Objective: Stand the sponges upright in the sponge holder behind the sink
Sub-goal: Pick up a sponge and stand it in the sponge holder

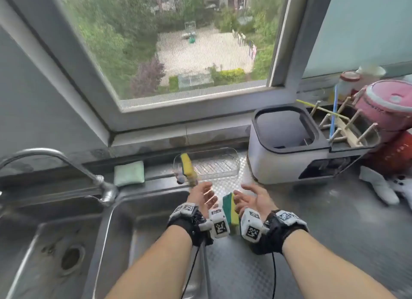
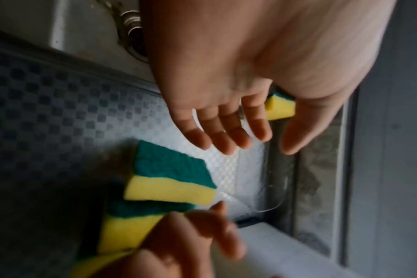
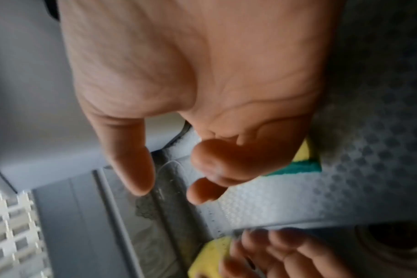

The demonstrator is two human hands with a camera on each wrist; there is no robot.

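Note:
A clear plastic sponge holder (image 1: 231, 162) lies on the ledge behind the sink. One yellow-and-green sponge (image 1: 187, 168) stands upright at its left end, also seen as the sponge (image 2: 280, 109) past my left palm. My left hand (image 1: 204, 191) hovers just in front of it, fingers straight and holding nothing. Two more yellow-and-green sponges (image 1: 230, 211) sit stacked on the patterned counter between my hands; the top sponge (image 2: 169, 180) lies askew on the lower one (image 2: 136, 225). My right hand (image 1: 243, 196) is beside them with loosely curled fingers (image 3: 217, 159) touching the stack, thumb apart.
A pale green pad (image 1: 129, 172) lies on the ledge left of the holder. The faucet (image 1: 66, 162) arches over the sink basin (image 1: 145, 243) at left. A white-and-black drainer box (image 1: 287, 147) stands right of the holder, with a pink pot (image 1: 388, 111) beyond.

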